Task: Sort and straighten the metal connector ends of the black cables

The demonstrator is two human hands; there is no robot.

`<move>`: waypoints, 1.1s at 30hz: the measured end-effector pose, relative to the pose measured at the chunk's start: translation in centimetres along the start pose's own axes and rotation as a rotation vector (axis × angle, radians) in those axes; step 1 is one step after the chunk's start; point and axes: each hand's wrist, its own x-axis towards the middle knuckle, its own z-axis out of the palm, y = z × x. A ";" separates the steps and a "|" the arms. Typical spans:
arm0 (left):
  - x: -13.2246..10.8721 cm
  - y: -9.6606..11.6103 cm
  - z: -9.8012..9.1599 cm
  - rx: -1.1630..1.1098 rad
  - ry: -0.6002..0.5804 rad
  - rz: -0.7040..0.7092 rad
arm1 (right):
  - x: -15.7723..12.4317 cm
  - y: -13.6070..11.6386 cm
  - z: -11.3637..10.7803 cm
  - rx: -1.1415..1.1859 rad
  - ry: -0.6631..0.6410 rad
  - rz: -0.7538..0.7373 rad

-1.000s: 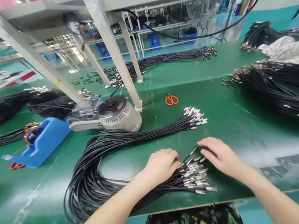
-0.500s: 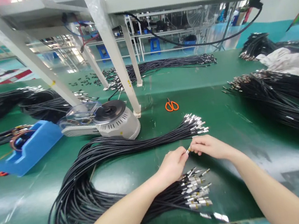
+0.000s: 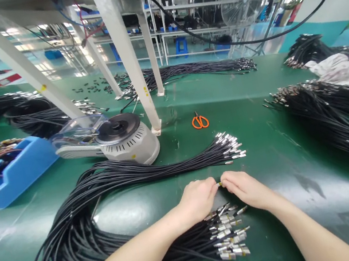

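My left hand (image 3: 200, 198) and my right hand (image 3: 244, 186) are closed close together above the green tabletop. In the small gap between them shows a cable end (image 3: 219, 184), silvery with a yellowish band; both hands pinch it. Fingers hide the rest of it. Just behind lies one end of a black cable bundle (image 3: 168, 169), its silver tips (image 3: 231, 145) pointing right. The bundle loops round at the left, and its other silver-tipped ends (image 3: 230, 237) spread below my hands, partly under my left forearm.
Orange-handled scissors (image 3: 200, 121) lie beyond my hands. To the left stand a grey round tape dispenser (image 3: 130, 145) and a blue tape holder (image 3: 22, 170). More cables (image 3: 335, 120) are heaped at right beside a white cloth (image 3: 341, 67). A white shelf post (image 3: 131, 66) rises from the table.
My hands have come lower and closer together, still gripping the cable end, and my right hand has turned with its knuckles up. The view has tilted slightly downward.
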 end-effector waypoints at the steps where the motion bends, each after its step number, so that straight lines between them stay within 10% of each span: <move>1: 0.1 -0.1 0.1 0.006 -0.007 -0.003 | 0.1 0.0 0.2 -0.007 0.005 0.000; 19: 0.2 -0.3 0.7 0.003 0.009 0.020 | 0.5 0.7 1.8 -0.012 0.014 -0.019; 25: 0.4 -0.9 -2.0 -0.453 0.048 0.010 | 0.7 0.3 0.6 0.285 -0.055 0.071; 33: -0.3 -3.6 -4.1 -0.896 -0.445 -0.096 | 0.2 -2.6 1.5 -0.055 -0.214 -0.069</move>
